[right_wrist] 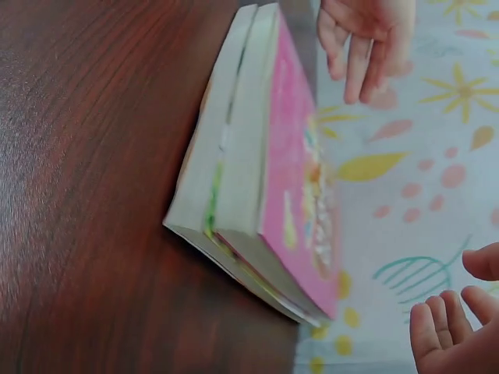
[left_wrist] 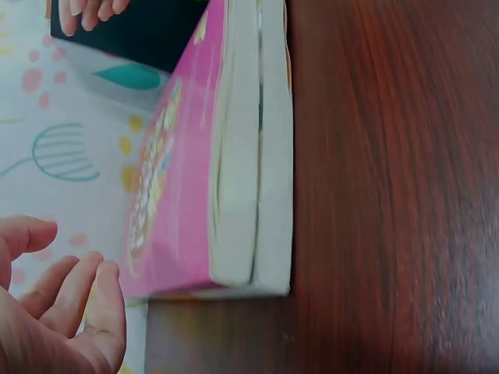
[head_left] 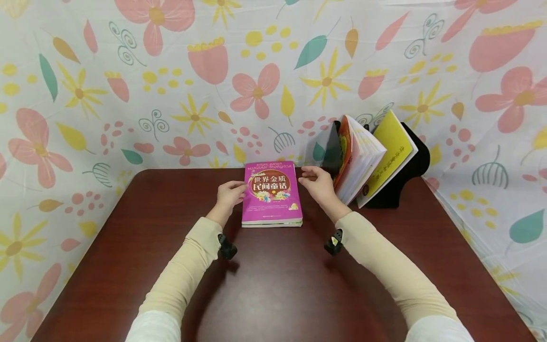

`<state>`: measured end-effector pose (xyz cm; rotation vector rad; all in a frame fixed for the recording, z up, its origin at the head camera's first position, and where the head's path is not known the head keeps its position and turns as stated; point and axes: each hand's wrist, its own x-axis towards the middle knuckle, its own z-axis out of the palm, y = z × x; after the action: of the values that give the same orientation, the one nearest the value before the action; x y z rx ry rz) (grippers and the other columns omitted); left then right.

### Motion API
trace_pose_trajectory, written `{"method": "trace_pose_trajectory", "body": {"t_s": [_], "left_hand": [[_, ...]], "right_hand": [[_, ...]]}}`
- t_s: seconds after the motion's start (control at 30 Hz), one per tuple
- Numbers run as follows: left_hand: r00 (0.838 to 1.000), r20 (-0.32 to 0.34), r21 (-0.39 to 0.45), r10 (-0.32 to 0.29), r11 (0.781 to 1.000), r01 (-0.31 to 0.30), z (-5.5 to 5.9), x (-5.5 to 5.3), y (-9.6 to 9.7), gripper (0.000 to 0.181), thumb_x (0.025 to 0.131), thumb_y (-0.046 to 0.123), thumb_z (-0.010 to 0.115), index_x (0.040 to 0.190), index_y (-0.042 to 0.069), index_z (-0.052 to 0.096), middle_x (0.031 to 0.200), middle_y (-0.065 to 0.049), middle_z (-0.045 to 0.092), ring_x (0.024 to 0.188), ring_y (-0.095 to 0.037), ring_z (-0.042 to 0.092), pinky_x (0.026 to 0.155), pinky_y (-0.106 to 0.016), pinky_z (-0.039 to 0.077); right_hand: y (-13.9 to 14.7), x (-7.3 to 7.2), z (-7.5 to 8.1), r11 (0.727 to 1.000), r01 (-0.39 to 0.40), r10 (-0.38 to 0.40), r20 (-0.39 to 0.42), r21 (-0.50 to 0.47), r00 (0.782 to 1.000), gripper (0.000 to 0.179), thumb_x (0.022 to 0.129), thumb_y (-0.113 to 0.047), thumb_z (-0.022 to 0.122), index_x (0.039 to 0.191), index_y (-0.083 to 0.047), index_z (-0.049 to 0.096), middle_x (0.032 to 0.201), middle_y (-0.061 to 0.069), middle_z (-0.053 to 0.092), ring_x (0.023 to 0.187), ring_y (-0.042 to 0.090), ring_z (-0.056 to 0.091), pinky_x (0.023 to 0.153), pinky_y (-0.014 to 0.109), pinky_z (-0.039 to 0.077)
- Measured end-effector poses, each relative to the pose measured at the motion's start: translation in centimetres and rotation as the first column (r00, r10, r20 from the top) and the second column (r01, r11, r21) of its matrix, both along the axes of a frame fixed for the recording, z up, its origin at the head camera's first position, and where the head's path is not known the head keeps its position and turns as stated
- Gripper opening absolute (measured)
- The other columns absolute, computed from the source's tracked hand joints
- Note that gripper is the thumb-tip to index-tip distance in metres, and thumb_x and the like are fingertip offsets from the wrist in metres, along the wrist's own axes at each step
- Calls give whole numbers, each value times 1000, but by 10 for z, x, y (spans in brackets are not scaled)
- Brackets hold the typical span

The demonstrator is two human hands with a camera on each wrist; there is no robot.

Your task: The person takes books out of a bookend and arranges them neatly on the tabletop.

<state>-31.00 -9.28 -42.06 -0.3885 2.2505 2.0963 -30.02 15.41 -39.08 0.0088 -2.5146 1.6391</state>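
Observation:
A magenta paperback book [head_left: 273, 209] with Chinese lettering lies face up on top of a second book [left_wrist: 274, 171], near the table's back edge. Only the page edges of the lower book show. Beside the stack's left edge is my left hand [head_left: 231, 195], its fingers loosely bent; the left wrist view shows a gap between fingertips and cover. My right hand [head_left: 318, 185] hovers off the right edge, thumb and fingers apart with nothing between them. Both hands appear in the right wrist view, the right hand [right_wrist: 460, 327] at lower right, clear of the books.
Right of the stack, a black bookend [head_left: 414, 156] holds several leaning books, among them a yellow book [head_left: 386, 159] and an orange-red one [head_left: 345, 152]. The dark wooden table [head_left: 273, 285] meets a flower-patterned cloth [head_left: 256, 133] behind it.

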Motion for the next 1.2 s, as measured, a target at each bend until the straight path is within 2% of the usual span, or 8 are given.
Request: {"method": "trace_pose_trajectory", "body": {"t_s": [0.23, 0.37, 0.47, 0.6, 0.77, 0.9, 1.03, 1.2], "left_hand": [[998, -57, 43, 0, 999, 2, 6, 2, 15, 31, 90, 9, 64, 117, -5, 63, 110, -21, 63, 102, -39, 62, 92, -47, 52], [997, -81, 81, -2, 997, 8, 7, 3, 25, 31, 90, 7, 63, 118, -6, 62, 113, -21, 62, 107, -41, 60, 94, -48, 51], [994, -107, 70, -4, 997, 12, 10, 4, 31, 30, 89, 6, 64, 117, -6, 63, 112, -22, 63, 106, -43, 59, 92, -48, 51], [990, -132, 41, -40, 998, 46, 15, 5, 38, 31, 89, 8, 65, 117, -6, 62, 116, -23, 61, 106, -41, 60, 93, -49, 51], [980, -173, -19, -97, 995, 95, 22, 5, 48, 33, 89, 11, 67, 117, -5, 63, 120, -20, 61, 107, -36, 62, 93, -46, 51], [965, -217, -60, -149, 988, 139, 29, 5, 59, 33, 90, 12, 66, 118, -5, 62, 122, -19, 61, 107, -33, 62, 92, -45, 52], [959, -227, -46, -172, 985, 166, 35, 6, 69, 34, 89, 11, 66, 119, -4, 62, 120, -18, 61, 106, -32, 62, 91, -43, 53], [957, -223, -41, -186, 982, 182, 37, 9, 79, 34, 89, 13, 68, 119, 0, 63, 117, -17, 64, 105, -31, 62, 90, -43, 53]], "right_hand": [[13, 19, 16, 999, 2, 7, -165, 54, 986, 36, 90, -7, 64, 125, 1, 59, 114, 23, 62, 102, 33, 59, 90, 43, 50], [19, 29, 24, 999, -2, 11, -239, 37, 971, 36, 89, -6, 64, 125, 0, 59, 113, 21, 62, 101, 31, 60, 85, 27, 50], [25, 35, 29, 999, -1, 11, -306, 32, 952, 35, 89, -4, 64, 124, 0, 60, 113, 21, 62, 99, 31, 60, 79, 13, 46], [33, 45, 36, 999, 10, 8, -382, 45, 924, 34, 88, -1, 64, 122, 2, 60, 112, 21, 60, 99, 33, 59, 77, 10, 44], [41, 56, 42, 998, 44, -24, -421, 37, 907, 34, 88, -2, 65, 122, 1, 61, 112, 20, 60, 99, 31, 58, 80, 17, 46], [51, 61, 44, 996, 84, -72, -427, 9, 901, 34, 88, -4, 66, 122, 0, 62, 112, 19, 60, 97, 27, 58, 82, 19, 48], [61, 65, 45, 990, 142, -133, -420, -9, 898, 35, 88, -4, 66, 123, 1, 61, 113, 20, 61, 95, 22, 57, 81, 16, 47], [67, 80, 51, 979, 203, -200, -425, -39, 883, 35, 87, 3, 63, 121, 10, 59, 116, 28, 60, 91, 17, 56, 78, 15, 46]]}}
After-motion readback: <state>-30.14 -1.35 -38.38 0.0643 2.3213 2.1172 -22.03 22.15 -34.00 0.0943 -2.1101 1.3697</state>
